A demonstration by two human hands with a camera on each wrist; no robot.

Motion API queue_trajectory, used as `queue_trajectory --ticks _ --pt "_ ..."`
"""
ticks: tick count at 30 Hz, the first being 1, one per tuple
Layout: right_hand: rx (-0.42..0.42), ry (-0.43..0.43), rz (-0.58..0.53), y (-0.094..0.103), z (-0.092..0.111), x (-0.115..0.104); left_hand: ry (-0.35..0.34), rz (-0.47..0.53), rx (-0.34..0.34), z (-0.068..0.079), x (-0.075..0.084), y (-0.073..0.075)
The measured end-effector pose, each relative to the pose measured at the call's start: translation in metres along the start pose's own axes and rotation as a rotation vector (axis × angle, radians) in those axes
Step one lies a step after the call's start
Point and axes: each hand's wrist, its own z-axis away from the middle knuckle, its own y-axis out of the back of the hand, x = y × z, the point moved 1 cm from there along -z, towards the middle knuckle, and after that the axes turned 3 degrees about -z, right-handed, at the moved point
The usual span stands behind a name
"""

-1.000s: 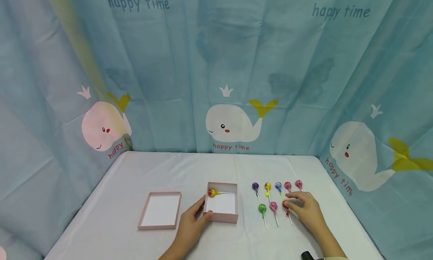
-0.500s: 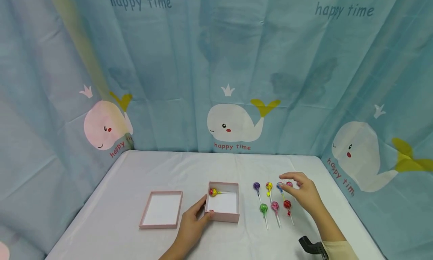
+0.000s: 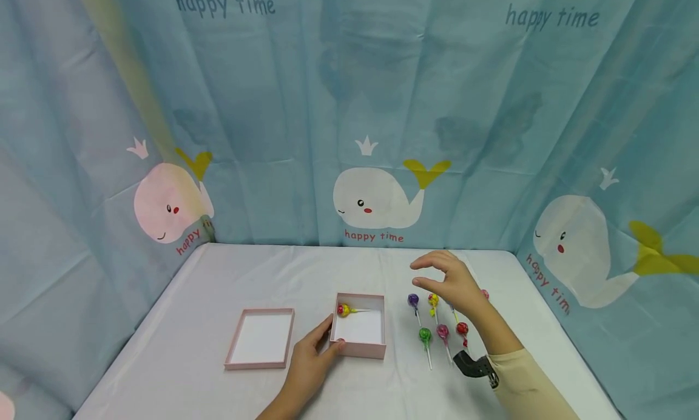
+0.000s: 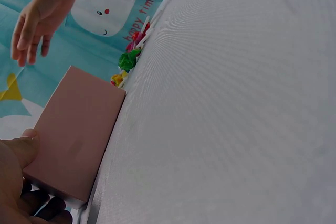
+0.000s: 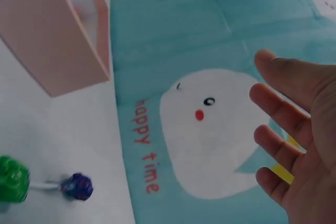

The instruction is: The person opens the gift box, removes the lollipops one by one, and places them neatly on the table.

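Note:
My left hand [image 3: 310, 364] holds the pink box [image 3: 364, 351] by its left side, with the thumb on the front wall and the other fingers lower down in the left wrist view. Inside the box lies a yellow-and-red lollipop [image 3: 344, 311]. My right hand [image 3: 449, 280] hangs in the air over the back of the lollipops, holding nothing, thumb and fingers apart. Below it lie a purple lollipop [image 3: 413, 300], a yellow one [image 3: 433, 300], a green one [image 3: 425, 335], a pink one [image 3: 443, 332] and a red one [image 3: 462, 329]. The hand and forearm hide some of the back row.
A shallow pink box lid [image 3: 260, 340] lies to the left of the box on the white-covered table [image 3: 180, 353]. Blue curtains [image 3: 273, 122] printed with whales stand behind and at both sides. A black device [image 3: 474, 365] is strapped at my right wrist.
My right hand has risen from the red lollipop, moving back and left over the back row, without a lollipop in it. The left hand and box stay in place.

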Motion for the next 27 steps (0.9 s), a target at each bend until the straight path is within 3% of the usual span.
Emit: queue_trajectory --ticks 11,21,27 --pt "-0.248 0.186 0.043 -0.029 -0.049 -0.033 -0.004 -0.033 0.000 0.000 -0.001 0.000" --pt "-0.563 0.097 0.101 -0.067 -0.079 -0.039 -0.010 -0.033 -0.007 -0.001 -0.001 0.000" --pt "-0.668 0.074 0.134 -0.092 -0.081 -0.031 0.012 -0.020 -0.014 0.000 -0.001 0.001"
